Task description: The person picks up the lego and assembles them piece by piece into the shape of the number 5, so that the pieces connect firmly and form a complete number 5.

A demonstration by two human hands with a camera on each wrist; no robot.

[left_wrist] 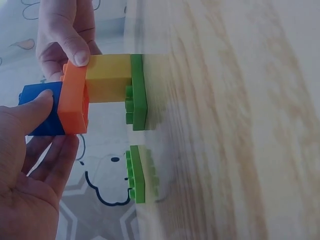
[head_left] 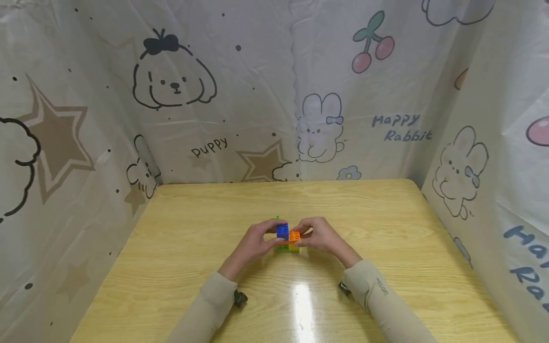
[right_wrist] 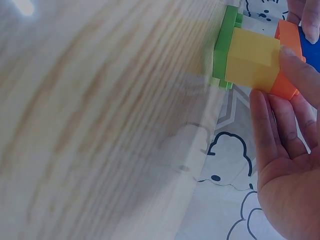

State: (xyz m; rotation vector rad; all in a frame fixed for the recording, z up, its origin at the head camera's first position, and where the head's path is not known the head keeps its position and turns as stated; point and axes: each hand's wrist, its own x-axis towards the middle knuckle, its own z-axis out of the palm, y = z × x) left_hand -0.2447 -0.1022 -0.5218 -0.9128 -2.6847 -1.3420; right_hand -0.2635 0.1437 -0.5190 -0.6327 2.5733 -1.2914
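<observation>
A small stack of toy building bricks stands on the table [head_left: 206, 286]. Its base is a green plate [left_wrist: 139, 92], with a yellow brick [right_wrist: 253, 57] over one end. An orange brick [left_wrist: 73, 97] lies across the yellow one, its other end overhanging. On that overhanging left end sits a blue brick [head_left: 282, 230], pinched between thumb and fingers of my left hand [head_left: 259, 239]. From the other side, my right hand [head_left: 319, 234] holds the orange brick, its thumb at the seam with the yellow brick.
A separate green plate [left_wrist: 136, 175] lies on the table beside the stack, mostly hidden behind my left hand in the head view. Printed fabric [head_left: 253, 57] hangs around the table's back and sides. Dark wrist devices [head_left: 240, 299] show at both cuffs.
</observation>
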